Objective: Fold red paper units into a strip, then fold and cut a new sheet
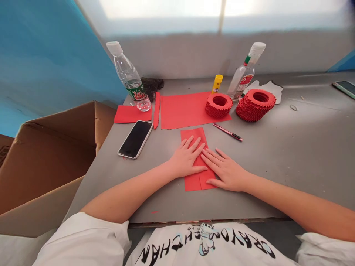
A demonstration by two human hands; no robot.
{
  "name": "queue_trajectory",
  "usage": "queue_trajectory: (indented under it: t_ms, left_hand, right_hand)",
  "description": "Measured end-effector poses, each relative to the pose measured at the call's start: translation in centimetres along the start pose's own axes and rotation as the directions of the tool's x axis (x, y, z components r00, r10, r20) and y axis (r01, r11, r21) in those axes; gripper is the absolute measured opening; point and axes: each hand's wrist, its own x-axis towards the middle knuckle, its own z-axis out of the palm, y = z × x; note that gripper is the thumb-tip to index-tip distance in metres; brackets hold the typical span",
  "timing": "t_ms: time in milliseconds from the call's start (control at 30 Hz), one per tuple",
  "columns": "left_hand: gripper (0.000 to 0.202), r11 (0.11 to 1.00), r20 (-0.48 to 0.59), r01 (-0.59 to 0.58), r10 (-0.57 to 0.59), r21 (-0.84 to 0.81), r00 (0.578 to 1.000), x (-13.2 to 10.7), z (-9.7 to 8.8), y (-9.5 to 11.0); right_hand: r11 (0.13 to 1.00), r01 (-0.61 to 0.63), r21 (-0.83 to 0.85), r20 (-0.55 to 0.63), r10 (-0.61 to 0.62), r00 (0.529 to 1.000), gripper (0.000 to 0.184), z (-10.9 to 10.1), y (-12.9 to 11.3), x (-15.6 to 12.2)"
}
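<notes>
A folded strip of red paper [192,183] lies upright in front of me on the grey table, with a seam running down its length. My left hand [188,157] rests flat on its middle, fingers spread. My right hand [226,170] lies on the strip's right edge, fingers stretched out, its fingertips close to those of the left. Both hands are open and hold nothing; they cover part of the paper. Beyond the strip lies a larger red sheet [183,109], and a pink utility knife [229,133] is to its right.
Behind stand a water bottle [129,77], a yellow glue stick [217,84] and a clear glass bottle [244,75]. Red folded-paper rings [219,107] and a taller ring stack [253,109] are at the back right. A phone [135,139] lies left; a cardboard box [55,147] is beside the table.
</notes>
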Motion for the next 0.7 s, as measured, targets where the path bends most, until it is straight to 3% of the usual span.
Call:
queue_trajectory:
  t_ms: [700]
  left_hand:
    - [0.084, 0.999, -0.018, 0.038, -0.039, -0.030, 0.999, -0.09, 0.09, -0.18]
  right_hand:
    - [1.000, -0.022, -0.016, 0.023, 0.022, 0.999, 0.071, -0.14, -0.35, -0.26]
